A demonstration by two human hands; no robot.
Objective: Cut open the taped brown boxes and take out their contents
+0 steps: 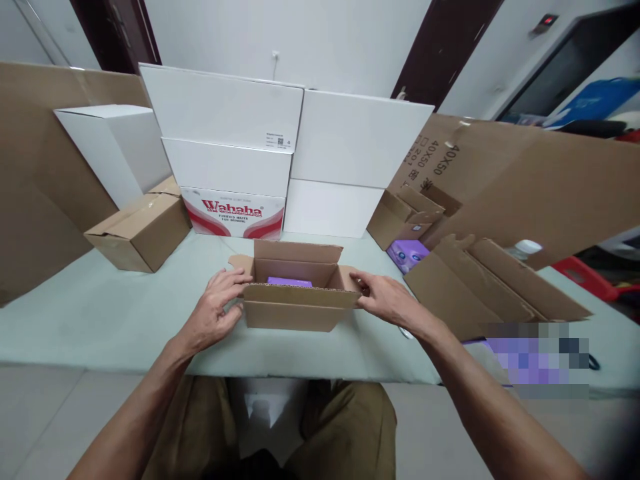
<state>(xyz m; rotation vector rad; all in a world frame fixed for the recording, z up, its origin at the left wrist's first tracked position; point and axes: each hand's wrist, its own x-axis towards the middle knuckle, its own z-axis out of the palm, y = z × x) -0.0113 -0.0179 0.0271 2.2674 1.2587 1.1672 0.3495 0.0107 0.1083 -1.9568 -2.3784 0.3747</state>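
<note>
An open cardboard box (295, 317) sits in front of me near the table's front edge, its top flaps raised or spread outward. Inside it lies a purple item (290, 283), mostly hidden by the front flap. At the box's left end, my left hand (215, 310) touches the side flap with its fingers stretched out and the thumb apart. My right hand (383, 299) has its fingers curled around the right end flap, pinching it.
White cartons (225, 107) and a Wahaha water carton (235, 213) stand behind. A closed brown box (145, 227) sits left. On the right are an open brown box (460, 287), a purple box (407, 253) and a pixelated patch. Large cardboard panels (540, 180) flank the table (125, 320).
</note>
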